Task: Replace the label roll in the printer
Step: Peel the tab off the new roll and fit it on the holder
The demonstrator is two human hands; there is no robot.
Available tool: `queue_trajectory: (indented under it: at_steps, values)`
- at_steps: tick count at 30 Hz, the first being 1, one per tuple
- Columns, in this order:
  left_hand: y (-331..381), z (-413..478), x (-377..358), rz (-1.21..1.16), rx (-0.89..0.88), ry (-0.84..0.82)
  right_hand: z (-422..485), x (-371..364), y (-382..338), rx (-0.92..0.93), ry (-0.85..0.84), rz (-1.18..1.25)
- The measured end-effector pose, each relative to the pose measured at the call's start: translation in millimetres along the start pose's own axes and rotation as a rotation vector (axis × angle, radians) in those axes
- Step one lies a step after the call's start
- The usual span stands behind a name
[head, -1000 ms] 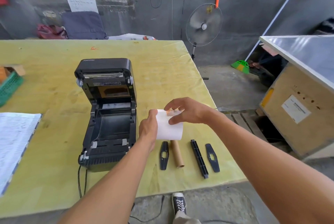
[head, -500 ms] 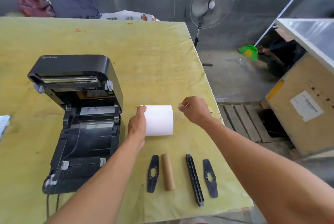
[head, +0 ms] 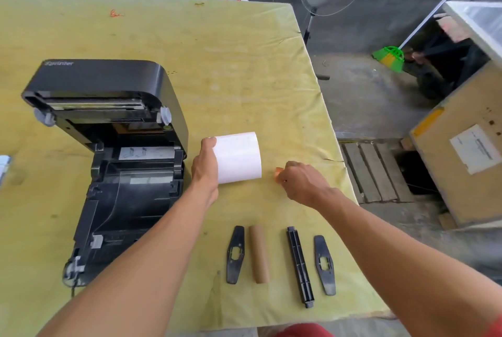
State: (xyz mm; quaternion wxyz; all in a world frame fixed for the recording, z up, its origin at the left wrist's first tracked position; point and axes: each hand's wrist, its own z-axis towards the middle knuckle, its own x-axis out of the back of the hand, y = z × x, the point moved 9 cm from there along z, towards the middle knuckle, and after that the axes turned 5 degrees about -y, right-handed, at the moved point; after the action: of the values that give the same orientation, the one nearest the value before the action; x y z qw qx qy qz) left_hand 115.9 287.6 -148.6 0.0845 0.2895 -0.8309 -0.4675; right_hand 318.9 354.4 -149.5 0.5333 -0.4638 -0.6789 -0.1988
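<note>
Beside the open printer (head: 114, 162), my left hand (head: 205, 168) grips the label roll (head: 239, 157); right hand (head: 301, 183) pinches a tape scrap (head: 278, 173). Loose roll may unwind.

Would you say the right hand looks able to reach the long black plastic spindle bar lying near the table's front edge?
Probably yes. The right hand hovers just beyond the long black plastic spindle bar, nothing lies between them, and the bar lies apart from its neighbours. The fingers do pinch a small orange scrap first.
</note>
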Motion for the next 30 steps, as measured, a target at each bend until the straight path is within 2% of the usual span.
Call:
queue_trajectory:
  at_steps: [3, 8, 12, 15, 18, 25, 30]
  values:
    - [0.8, -3.0, 2.8, -0.005, 0.005, -0.015, -11.1, -7.1, -3.7, -0.008, -0.034, -0.002]
    - [4.5, -13.7, 9.5, -0.038, 0.001, -0.054, -30.4, -10.8, -5.0, -0.122, -0.015, 0.088]
    - [9.6, -27.0, 19.3, -0.061, -0.004, -0.081, -47.5, -14.9, -21.2, -0.195, 0.030, 0.284]
    - [11.1, -37.6, 27.0, -0.045, -0.005, -0.095, -59.4, -35.8, -46.4, -0.218, -0.120, 0.419]
    - [13.1, -48.3, 30.9, -0.032, -0.030, -0.123, -70.7, -59.4, -71.5, -0.223, -0.260, 0.347]
    - [23.8, -71.0, 30.2, -0.042, -0.066, -0.178, -83.5, -63.1, -71.2, -0.321, -0.124, 0.423]
    - [26.1, -80.1, 26.3, -0.110, -0.054, -0.206, -93.5, -37.4, -57.2, -0.391, 0.068, 0.445]
